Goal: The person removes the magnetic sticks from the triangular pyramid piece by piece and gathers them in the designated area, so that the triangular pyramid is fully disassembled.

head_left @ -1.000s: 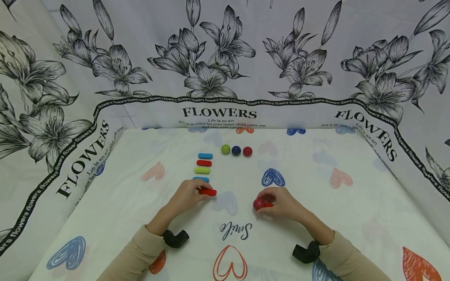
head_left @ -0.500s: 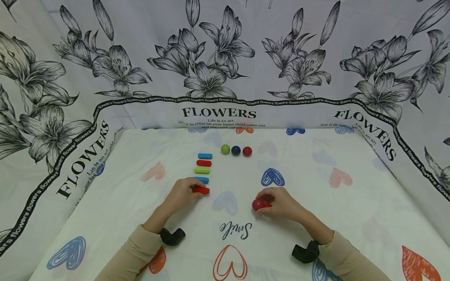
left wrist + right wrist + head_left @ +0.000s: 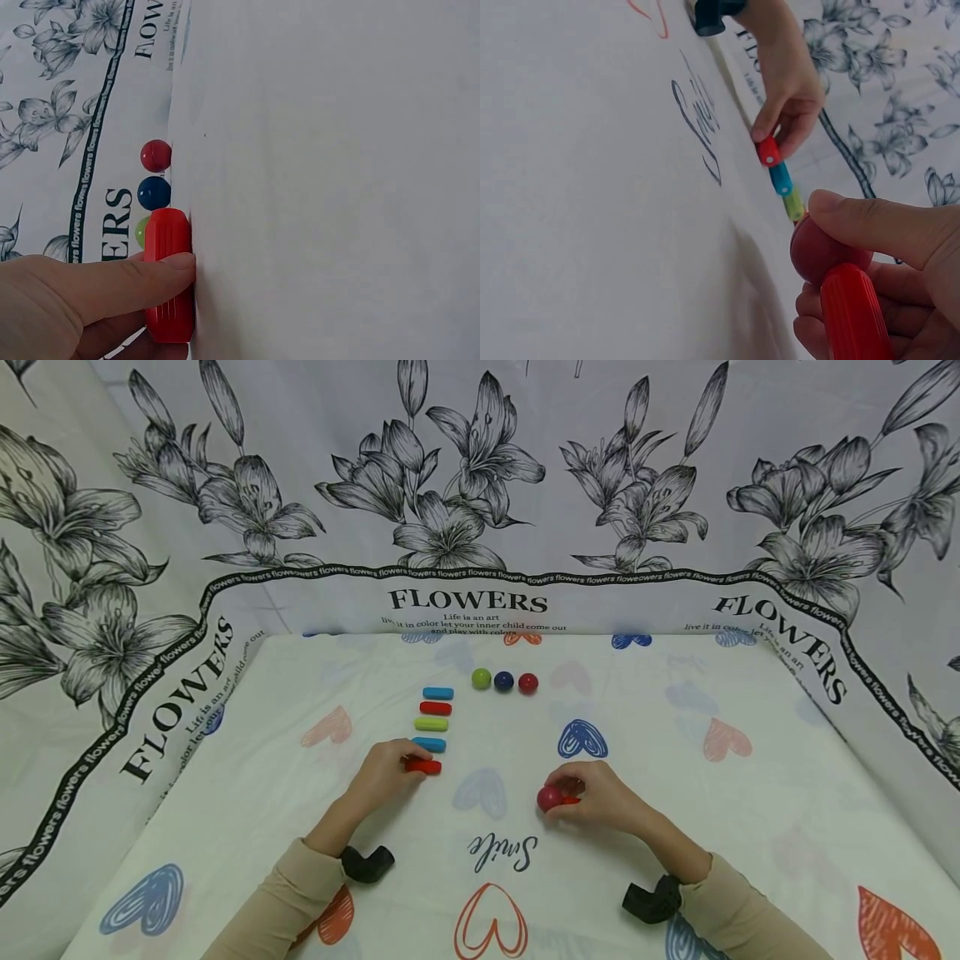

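Note:
At the near end of a column of sticks, my left hand (image 3: 381, 774) pinches a ridged red stick (image 3: 169, 277) between thumb and fingers. The stick lies crosswise, low at the tabletop. Just beyond it lies a blue stick (image 3: 430, 745), followed by a lime stick (image 3: 431, 724), a red stick (image 3: 435, 708) and another blue stick (image 3: 438, 693). To the right, my right hand (image 3: 600, 795) holds a dark red ball (image 3: 826, 247) under the thumb, together with a second ridged red stick (image 3: 853, 315) touching the ball. The fingers partly hide that stick in the head view.
Beyond the column, a green ball (image 3: 481, 678), a dark blue ball (image 3: 504, 682) and a red ball (image 3: 528, 684) stand in a row. A white cloth (image 3: 675, 827) with printed hearts covers the table. Behind hangs a flower-printed curtain (image 3: 525, 527).
My left hand has moved left with its red stick, bringing it into line below the near blue stick, which now shows more. The right hand has barely shifted.

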Available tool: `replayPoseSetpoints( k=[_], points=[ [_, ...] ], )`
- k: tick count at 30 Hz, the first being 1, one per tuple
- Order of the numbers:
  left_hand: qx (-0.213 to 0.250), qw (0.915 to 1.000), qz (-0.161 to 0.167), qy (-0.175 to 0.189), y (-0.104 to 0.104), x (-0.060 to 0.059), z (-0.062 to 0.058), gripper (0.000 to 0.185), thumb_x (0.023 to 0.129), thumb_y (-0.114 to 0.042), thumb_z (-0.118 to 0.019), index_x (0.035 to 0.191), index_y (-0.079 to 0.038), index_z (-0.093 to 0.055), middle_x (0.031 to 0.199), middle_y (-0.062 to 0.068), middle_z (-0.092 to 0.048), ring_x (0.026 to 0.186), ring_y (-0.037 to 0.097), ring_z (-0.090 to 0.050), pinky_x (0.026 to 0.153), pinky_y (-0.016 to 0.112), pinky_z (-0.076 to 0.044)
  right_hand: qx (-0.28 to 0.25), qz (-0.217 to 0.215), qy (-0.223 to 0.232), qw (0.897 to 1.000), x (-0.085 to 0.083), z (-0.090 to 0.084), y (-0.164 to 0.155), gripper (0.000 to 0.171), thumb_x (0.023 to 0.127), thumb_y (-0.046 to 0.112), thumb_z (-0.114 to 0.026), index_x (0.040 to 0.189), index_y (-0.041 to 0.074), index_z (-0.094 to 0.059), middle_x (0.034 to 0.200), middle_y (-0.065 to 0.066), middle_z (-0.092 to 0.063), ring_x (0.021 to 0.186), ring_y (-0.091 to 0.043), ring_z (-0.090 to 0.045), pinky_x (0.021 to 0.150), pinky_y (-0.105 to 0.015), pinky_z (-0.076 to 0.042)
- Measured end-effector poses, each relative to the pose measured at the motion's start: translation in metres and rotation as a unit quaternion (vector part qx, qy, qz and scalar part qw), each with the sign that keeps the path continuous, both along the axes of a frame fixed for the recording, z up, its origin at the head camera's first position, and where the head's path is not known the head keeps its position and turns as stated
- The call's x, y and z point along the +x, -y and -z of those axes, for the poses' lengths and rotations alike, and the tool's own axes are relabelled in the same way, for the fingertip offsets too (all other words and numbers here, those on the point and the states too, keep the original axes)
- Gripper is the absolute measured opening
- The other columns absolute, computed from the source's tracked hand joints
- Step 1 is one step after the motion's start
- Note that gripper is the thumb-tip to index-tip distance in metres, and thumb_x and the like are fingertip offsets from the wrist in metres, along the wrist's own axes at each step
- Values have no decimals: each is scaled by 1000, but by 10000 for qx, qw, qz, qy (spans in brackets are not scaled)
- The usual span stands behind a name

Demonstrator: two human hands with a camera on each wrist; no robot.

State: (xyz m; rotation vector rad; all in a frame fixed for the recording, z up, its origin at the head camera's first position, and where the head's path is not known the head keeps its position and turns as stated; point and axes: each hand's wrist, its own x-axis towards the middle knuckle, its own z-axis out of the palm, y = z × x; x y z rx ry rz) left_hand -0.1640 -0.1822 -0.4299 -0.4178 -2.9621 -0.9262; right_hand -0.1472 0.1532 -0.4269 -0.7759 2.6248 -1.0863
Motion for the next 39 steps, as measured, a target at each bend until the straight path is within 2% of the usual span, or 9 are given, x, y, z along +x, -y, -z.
replayPoseSetpoints(
  k=[7, 14, 23, 34, 39],
  points=[
    [-14, 10000, 3, 2, 0, 0, 0, 24, 78, -1, -75, 102, -3, -73, 105, 13, -73, 90, 23, -64, 82, 38, -57, -37, -39, 35, 10000, 0, 0, 0, 36, 73, 24, -83, 102, 7, -70, 94, -5, -71, 82, -6, -57, 72, -15, -53],
    [164, 9998, 63, -92, -1, 2, -6, 25, 78, 0, -75, 103, -2, -73, 103, 13, -74, 96, 27, -67, 88, 44, -57, -121, -84, 129, 9998, -1, -1, 0, 36, 75, 26, -82, 104, 7, -70, 95, -6, -71, 83, -6, -57, 72, -15, -53],
    [237, 9995, 76, -196, -6, 7, -12, 26, 79, -2, -75, 105, -3, -73, 107, 11, -74, 103, 27, -67, 93, 43, -56, -133, -5, 320, 9994, -2, -5, 1, 36, 77, 26, -80, 106, 7, -69, 99, -7, -70, 88, -12, -59, 73, -14, -52],
    [516, 9976, 372, -255, -24, 17, -16, 23, 81, -5, -74, 105, -4, -72, 107, 10, -73, 102, 25, -66, 92, 41, -56, -207, -35, 249, 9995, -3, -11, 3, 37, 78, 26, -79, 108, 7, -69, 101, -9, -71, 90, -13, -61, 74, -13, -53],
    [761, 9942, 747, -137, -36, 22, -17, 22, 84, -8, -71, 106, -5, -72, 105, 9, -73, 96, 23, -65, 87, 40, -58, -271, -57, 259, 9993, -3, -13, 5, 38, 78, 27, -79, 109, 6, -69, 101, -9, -72, 89, -13, -62, 74, -13, -53]
  ],
)
